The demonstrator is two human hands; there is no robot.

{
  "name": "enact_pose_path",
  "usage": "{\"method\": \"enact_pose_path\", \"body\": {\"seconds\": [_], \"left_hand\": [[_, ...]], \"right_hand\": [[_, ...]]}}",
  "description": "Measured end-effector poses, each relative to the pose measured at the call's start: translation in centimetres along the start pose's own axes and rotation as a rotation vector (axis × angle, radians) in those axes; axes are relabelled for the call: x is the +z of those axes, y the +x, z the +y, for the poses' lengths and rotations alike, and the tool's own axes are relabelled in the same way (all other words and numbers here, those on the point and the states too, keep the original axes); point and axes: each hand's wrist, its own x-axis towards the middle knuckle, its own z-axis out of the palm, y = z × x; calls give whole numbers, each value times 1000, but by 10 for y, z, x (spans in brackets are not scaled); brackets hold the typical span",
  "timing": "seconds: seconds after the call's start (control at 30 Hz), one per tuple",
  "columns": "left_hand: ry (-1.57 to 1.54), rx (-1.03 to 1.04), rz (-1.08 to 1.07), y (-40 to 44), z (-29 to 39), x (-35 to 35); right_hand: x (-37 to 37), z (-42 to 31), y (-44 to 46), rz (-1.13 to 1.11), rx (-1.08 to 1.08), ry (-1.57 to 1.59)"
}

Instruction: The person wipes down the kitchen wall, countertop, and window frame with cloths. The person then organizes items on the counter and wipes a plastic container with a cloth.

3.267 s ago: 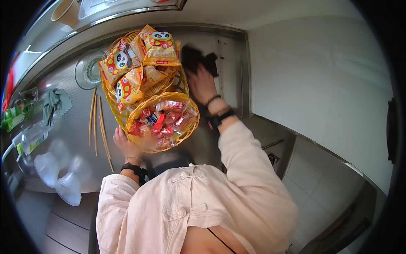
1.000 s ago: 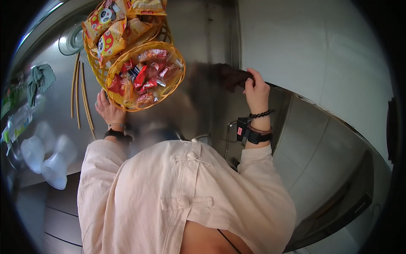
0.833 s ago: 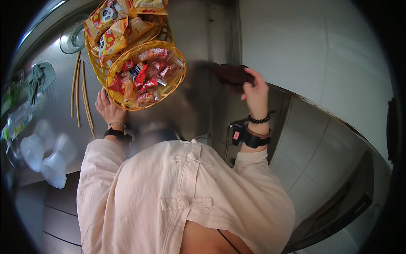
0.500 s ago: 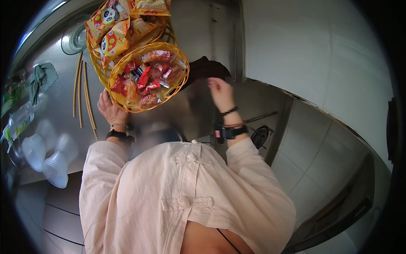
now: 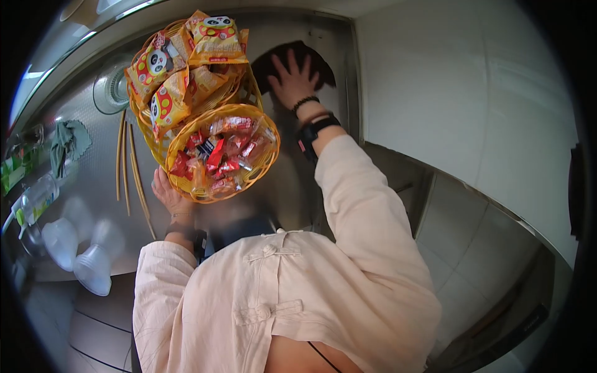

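Cloth (image 5: 324, 65) lay spread at far right of metal counter (image 5: 99, 146), right hand (image 5: 294, 87) flat on it, fingers splayed, not clenched. Left hand (image 5: 171, 195) was at near basket (image 5: 274, 159); couldn't tell grip.

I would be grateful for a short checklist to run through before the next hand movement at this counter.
1. Right hand flat on the dark cloth, fingers spread: ok.
2. Cloth spread out rather than bunched: ok, as far as the hand leaves it visible.
3. Left hand gripping the basket of red-wrapped snacks: cannot tell; the fingertips are partly hidden.
4. Space between the cloth and the baskets: not ok; they look very close.
5. Thin sticks away from the cloth: ok, on the baskets' far side.
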Motion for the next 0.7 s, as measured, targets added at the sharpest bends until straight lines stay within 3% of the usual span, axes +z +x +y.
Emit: {"method": "enact_pose_path", "body": {"seconds": [0.1, 0.2, 0.23, 0.33, 0.37, 0.5, 0.63, 0.7], "left_hand": [[-4, -25, -40, 1, 1, -3], [-70, -48, -19, -6, -2, 1], [-128, -41, 34, -4, -4, 5], [-204, -74, 22, -6, -8, 8], [-156, -93, 13, -5, -6, 8], [-113, -98, -66, 0, -6, 5], [-74, -83, -178, 0, -9, 2], [-30, -68, -97, 3, -3, -1]], "right_hand": [[-17, 8, 36, -24, -120, -258], [-17, 58, 65, 94, 168, -193], [-19, 76, 68, 117, 217, -43], [-1, 98, 66, 225, 79, -8], [16, 100, 62, 280, 48, -167], [21, 64, -86, 259, 71, 39], [40, 49, -270, -34, 178, 6], [44, 43, -300, -98, 194, 8]]}}
